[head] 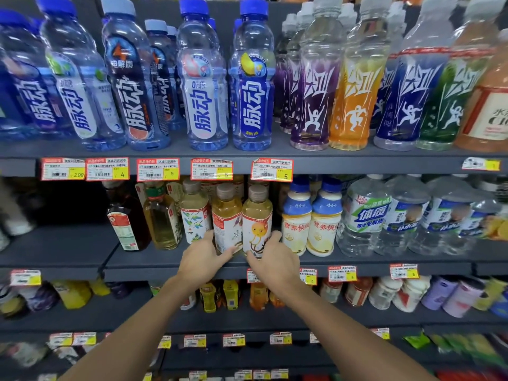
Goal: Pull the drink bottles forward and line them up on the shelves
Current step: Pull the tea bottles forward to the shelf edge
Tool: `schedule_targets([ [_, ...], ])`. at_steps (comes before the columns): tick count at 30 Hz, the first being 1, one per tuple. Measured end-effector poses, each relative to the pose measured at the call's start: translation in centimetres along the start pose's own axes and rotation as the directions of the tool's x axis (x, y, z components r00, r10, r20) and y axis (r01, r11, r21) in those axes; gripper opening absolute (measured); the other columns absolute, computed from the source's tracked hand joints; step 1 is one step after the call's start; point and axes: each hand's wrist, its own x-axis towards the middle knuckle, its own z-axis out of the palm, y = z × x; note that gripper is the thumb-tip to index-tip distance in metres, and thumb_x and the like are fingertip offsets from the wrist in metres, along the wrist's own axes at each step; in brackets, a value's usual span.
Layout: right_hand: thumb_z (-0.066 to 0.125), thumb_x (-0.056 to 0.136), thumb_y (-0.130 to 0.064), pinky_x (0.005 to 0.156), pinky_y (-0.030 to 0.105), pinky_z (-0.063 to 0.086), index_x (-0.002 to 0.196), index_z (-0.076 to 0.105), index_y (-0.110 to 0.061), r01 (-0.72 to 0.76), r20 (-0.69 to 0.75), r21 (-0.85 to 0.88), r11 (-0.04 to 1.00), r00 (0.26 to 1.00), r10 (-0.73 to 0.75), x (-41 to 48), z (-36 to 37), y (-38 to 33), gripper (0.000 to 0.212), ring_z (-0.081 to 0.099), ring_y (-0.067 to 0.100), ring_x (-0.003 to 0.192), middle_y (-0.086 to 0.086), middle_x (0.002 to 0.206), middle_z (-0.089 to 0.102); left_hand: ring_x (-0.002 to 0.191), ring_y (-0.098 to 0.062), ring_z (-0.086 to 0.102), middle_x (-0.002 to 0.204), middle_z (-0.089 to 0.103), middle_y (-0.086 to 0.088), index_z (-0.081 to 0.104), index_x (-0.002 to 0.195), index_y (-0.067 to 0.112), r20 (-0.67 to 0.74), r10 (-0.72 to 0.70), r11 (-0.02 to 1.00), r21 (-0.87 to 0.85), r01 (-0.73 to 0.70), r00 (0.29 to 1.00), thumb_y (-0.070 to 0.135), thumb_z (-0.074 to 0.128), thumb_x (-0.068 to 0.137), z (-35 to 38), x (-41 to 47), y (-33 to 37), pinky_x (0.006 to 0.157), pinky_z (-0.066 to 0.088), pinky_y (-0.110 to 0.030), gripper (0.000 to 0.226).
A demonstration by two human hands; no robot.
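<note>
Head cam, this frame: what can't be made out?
All head view:
- Bases of the amber bottle and pale bottle: covered by the left hand and right hand gripping them.
- Price tag below: half behind the right hand.
- Lowest-shelf packets, right: blurred.
- Top-left blue bottle: cut off by the frame edge.

The one camera sits on the person's head, close to the shelves [357, 163], and looks forward and a bit down at the middle one.
</note>
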Motion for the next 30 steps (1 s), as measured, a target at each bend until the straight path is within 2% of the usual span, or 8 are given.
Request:
schedule_targets([
  [3, 0.054, 0.092, -0.057, 0.066, 0.033, 0.046, 0.132, 0.035, -0.013, 0.037, 0.035, -0.006, 0.999, 0.999, -0.037, 0.2, -0.1, 0.3, 0.062, 0.069, 0.025, 0.096, 0.005, 0.107, 0.069, 0.064, -0.005, 0.06, 0.067, 0.064, 0.008, 0.049, 0.105, 0.025, 0.048, 0.015, 0.999, -0.052, -0.012, 0.999, 0.062, 0.059, 0.089, -0.3, -0.2, -0.2, 0.059, 0.052, -0.033, 0.041],
  [6, 0.056, 0.09, -0.055, 0.071, 0.035, 0.047, 0.127, 0.039, -0.015, 0.047, 0.069, 0.063, 0.997, 0.996, -0.051, 0.4, -0.3, 0.6, 0.056, 0.067, 0.027, 0.099, 0.004, 0.109, 0.068, 0.068, -0.004, 0.061, 0.066, 0.065, 0.011, 0.046, 0.101, 0.03, -0.005, -0.041, 0.998, -0.044, 0.041, 0.999, 0.07, 0.055, 0.085, -0.1, -0.9, 0.3, 0.065, 0.055, -0.036, 0.044],
  [9, 0.06, 0.089, -0.055, 0.071, 0.034, 0.05, 0.118, 0.04, -0.018, 0.026, 0.063, 0.122, 0.992, 0.997, -0.034, 0.4, -0.4, 0.7, 0.051, 0.067, 0.026, 0.097, 0.003, 0.106, 0.067, 0.085, -0.017, 0.065, 0.082, 0.068, 0.009, 0.046, 0.112, 0.031, -0.068, -0.134, 0.989, -0.078, 0.129, 0.989, 0.079, 0.054, 0.08, 0.6, -1.6, 1.4, 0.075, 0.056, -0.042, 0.058],
  [13, 0.063, 0.09, -0.058, 0.061, 0.027, 0.044, 0.114, 0.037, -0.019, 0.02, 0.002, 0.063, 0.998, 1.0, -0.02, 0.1, -0.3, 0.5, 0.053, 0.069, 0.023, 0.092, 0.003, 0.102, 0.068, 0.098, -0.024, 0.067, 0.096, 0.071, 0.002, 0.047, 0.127, 0.021, -0.091, -0.201, 0.975, -0.116, 0.19, 0.975, 0.071, 0.058, 0.085, 1.4, -1.3, 2.2, 0.082, 0.056, -0.046, 0.067],
  [19, 0.059, 0.091, -0.063, 0.06, 0.027, 0.041, 0.116, 0.038, -0.015, 0.046, 0.006, -0.017, 0.999, 0.999, -0.046, 0.2, -0.5, 0.9, 0.058, 0.069, 0.023, 0.091, 0.005, 0.1, 0.068, 0.09, -0.018, 0.065, 0.09, 0.069, 0.008, 0.043, 0.138, 0.023, -0.015, -0.154, 0.981, -0.118, 0.151, 0.988, 0.064, 0.061, 0.088, 1.0, -0.6, 1.1, 0.075, 0.055, -0.039, 0.067],
  [25, 0.064, 0.091, -0.055, 0.067, 0.029, 0.045, 0.114, 0.041, -0.018, 0.093, 0.087, 0.017, 0.996, 0.992, -0.094, 0.5, -1.0, 1.6, 0.049, 0.066, 0.023, 0.096, 0.004, 0.106, 0.065, 0.076, -0.003, 0.057, 0.082, 0.061, 0.014, 0.048, 0.123, 0.033, 0.17, -0.029, 0.998, -0.043, 0.037, 0.985, 0.056, 0.064, 0.089, -0.7, 1.0, -0.7, 0.064, 0.046, -0.033, 0.044],
  [27, 0.065, 0.091, -0.054, 0.067, 0.029, 0.047, 0.113, 0.041, -0.019, 0.09, 0.083, 0.03, 0.995, 0.992, -0.093, 0.5, -1.0, 1.6, 0.048, 0.066, 0.022, 0.095, 0.004, 0.107, 0.065, 0.078, -0.004, 0.058, 0.083, 0.062, 0.015, 0.045, 0.124, 0.036, 0.186, -0.033, 0.997, -0.059, 0.045, 0.982, 0.06, 0.063, 0.086, -0.9, 0.8, -0.6, 0.067, 0.048, -0.034, 0.048],
  [30, 0.066, 0.091, -0.055, 0.073, 0.032, 0.052, 0.118, 0.042, -0.016, 0.091, 0.072, 0.031, 0.995, 0.993, -0.093, 0.5, -1.0, 1.5, 0.053, 0.066, 0.025, 0.1, 0.006, 0.11, 0.065, 0.091, -0.014, 0.064, 0.094, 0.061, 0.019, 0.04, 0.124, 0.037, 0.135, -0.085, 0.995, -0.044, 0.092, 0.987, 0.082, 0.057, 0.07, -0.9, 0.0, 0.7, 0.076, 0.053, -0.038, 0.072],
])
